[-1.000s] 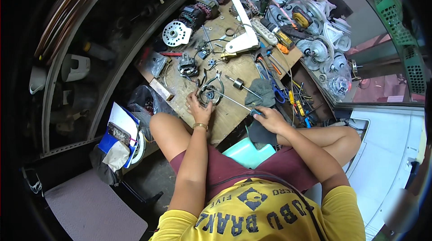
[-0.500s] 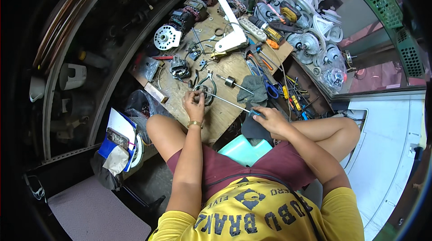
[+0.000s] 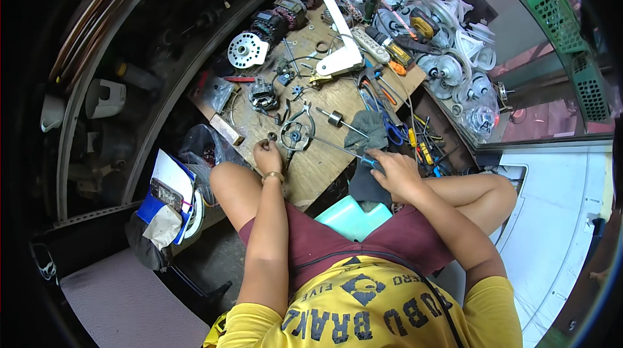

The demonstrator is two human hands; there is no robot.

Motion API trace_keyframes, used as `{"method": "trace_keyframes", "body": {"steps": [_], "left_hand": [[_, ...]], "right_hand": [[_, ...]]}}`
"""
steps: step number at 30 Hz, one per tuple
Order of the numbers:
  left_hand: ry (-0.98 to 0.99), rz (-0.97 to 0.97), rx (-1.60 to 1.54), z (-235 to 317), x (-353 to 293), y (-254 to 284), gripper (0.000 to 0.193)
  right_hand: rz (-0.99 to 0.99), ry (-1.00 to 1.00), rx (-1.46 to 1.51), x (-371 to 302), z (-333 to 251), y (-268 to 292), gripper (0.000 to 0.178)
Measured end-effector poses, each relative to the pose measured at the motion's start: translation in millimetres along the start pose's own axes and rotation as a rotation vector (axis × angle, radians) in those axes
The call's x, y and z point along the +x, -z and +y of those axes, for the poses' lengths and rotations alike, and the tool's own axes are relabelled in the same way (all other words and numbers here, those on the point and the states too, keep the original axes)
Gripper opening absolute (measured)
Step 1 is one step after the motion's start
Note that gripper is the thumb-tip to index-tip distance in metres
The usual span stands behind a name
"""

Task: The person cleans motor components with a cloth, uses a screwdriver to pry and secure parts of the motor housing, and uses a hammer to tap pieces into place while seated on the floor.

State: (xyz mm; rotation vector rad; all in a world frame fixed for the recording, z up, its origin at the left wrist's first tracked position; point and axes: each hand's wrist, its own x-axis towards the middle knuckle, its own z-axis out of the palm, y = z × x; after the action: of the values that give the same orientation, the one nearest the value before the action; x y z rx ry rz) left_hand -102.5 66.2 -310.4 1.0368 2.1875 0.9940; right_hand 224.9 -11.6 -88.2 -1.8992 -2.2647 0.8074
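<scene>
My right hand (image 3: pixel 397 171) is closed around the blue handle of a long screwdriver (image 3: pixel 337 147). Its thin shaft points left, and the tip meets the edge of a round metal motor end cover (image 3: pixel 295 136) on the wooden bench. Left of that cover, my left hand (image 3: pixel 267 157) has its fingers curled together low over the bench. A small dark round part (image 3: pixel 272 136) is at its fingertips; whether they grip it I cannot make out. Pliers (image 3: pixel 306 111) with spread handles lie just beyond the cover. A rotor on a shaft (image 3: pixel 334 118) lies to their right.
Beyond lie a small motor (image 3: pixel 263 95), a white plastic arm-shaped housing (image 3: pixel 341 59) and a white slotted disc (image 3: pixel 247 50). A grey rag (image 3: pixel 367 130), blue scissors (image 3: pixel 394 132) and several tools sit at the bench's right. White fan parts (image 3: pixel 448 65) are piled back right.
My left hand has drawn back toward me and left, off the end cover, which now shows in full. The screwdriver's tip has shifted right; its handle stays in my right hand.
</scene>
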Motion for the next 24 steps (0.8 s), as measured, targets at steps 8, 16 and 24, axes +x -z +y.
{"method": "trace_keyframes", "body": {"steps": [8,16,24], "left_hand": [[-0.333,-0.043,-0.086,-15,-20,-8,0.068],[-0.294,-0.182,-0.139,-7,-19,-2,0.077],[-0.418,-0.206,-0.154,17,-37,-2,0.076]], "right_hand": [[0.11,0.285,-0.224,38,-52,18,0.031],[0.088,0.362,-0.341,50,-72,21,0.029],[0.052,0.501,-0.552,74,-91,30,0.018]]}}
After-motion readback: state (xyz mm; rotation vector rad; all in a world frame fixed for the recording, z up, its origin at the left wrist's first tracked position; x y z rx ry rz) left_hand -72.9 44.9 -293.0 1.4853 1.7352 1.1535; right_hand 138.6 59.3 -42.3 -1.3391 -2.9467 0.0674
